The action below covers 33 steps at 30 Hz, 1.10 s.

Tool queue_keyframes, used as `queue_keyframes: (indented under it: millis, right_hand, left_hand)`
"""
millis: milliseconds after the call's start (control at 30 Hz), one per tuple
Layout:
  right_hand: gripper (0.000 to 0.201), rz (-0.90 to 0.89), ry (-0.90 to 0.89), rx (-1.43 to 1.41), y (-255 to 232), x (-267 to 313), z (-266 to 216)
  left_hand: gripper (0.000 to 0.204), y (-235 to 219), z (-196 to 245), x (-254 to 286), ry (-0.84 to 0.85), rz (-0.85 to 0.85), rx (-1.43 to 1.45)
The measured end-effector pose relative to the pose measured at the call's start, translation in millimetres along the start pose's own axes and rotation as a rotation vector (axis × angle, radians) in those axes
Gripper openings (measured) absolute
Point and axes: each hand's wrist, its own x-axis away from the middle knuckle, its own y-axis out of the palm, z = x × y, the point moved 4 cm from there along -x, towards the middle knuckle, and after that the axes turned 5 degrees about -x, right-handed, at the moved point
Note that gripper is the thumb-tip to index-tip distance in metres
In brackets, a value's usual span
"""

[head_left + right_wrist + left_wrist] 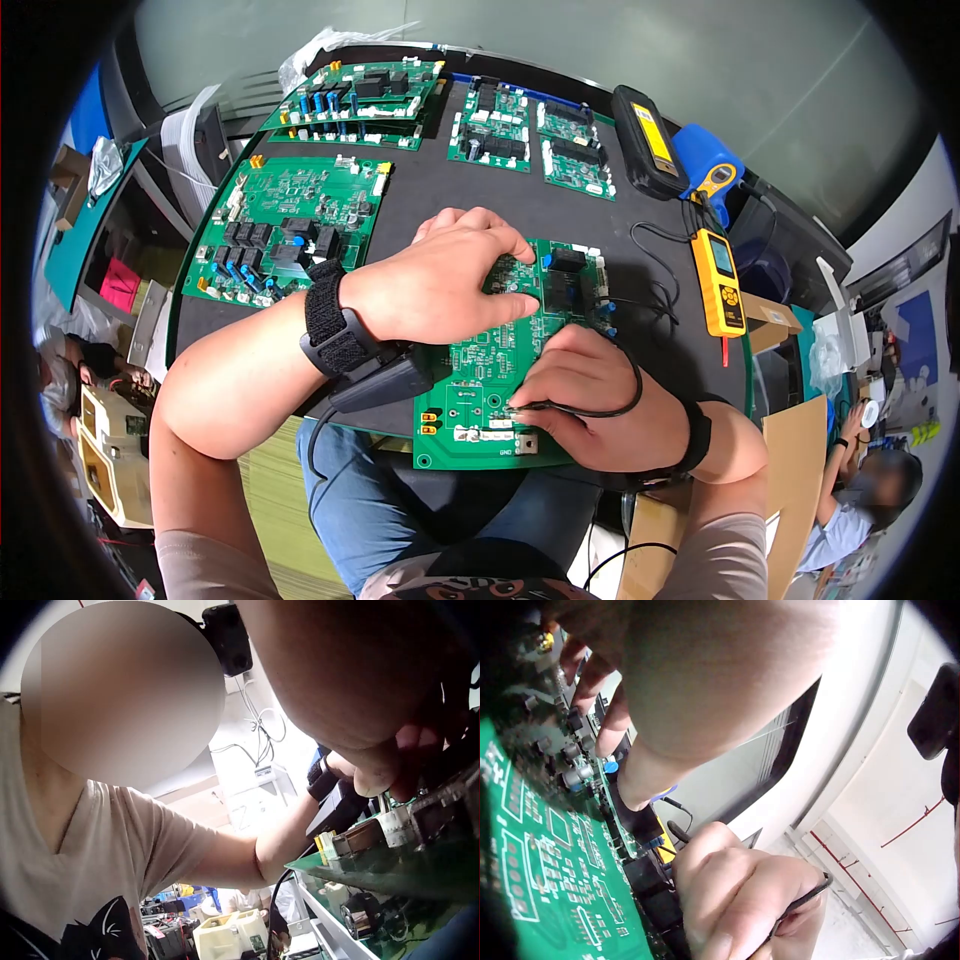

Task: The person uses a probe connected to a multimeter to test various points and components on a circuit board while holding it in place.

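A green circuit board (475,375) lies at the table's near edge, in front of the person. The left hand (445,275) rests across its upper left side, thumb and index fingertip on the board, fingers spread. Low on the board, the right hand (585,395) pinches the end of a thin black cable (625,408) between thumb and fingers. Its tip is right at the white connectors (490,436) near the front edge. In the left wrist view the cable (799,904) bends over the right hand (739,889). Fingertips hide part of the tip in the right wrist view.
More green boards lie about: a large one (290,225) at left, a stack (355,95) behind, smaller ones (490,125) at the back. A yellow handheld meter (718,280), a black case (650,145) and a blue tool (708,160) stand at right. Another person (865,500) sits far right.
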Motion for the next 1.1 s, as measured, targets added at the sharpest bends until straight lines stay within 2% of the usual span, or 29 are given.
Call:
queue_keyframes:
  millis: [167,300,433,700,1100]
  right_hand:
    - [0.018,0.036,-0.079,-0.054,-9.7,-4.0,0.4]
    - [0.017,0.094,-0.003,-0.084,-25.7,-5.7,6.5]
    - [0.016,0.031,0.005,-0.107,-20.4,-2.8,19.9]
    - [0.014,-0.108,-0.129,-0.105,-14.9,-3.6,18.0]
    - [0.013,-0.141,-0.178,-0.062,-13.1,-4.1,20.6]
  left_hand:
    - [0.047,-3.1,3.7,0.3,-0.008,-0.021,0.007]
    - [0.048,-3.3,3.7,0.2,-0.021,-0.027,0.011]
    - [0.048,-3.8,4.8,0.6,-0.019,-0.029,0.005]
    - [0.047,-2.7,3.9,0.7,0.013,-0.01,-0.011]
    - [0.047,-2.7,3.0,0.4,0.024,-0.009,-0.017]
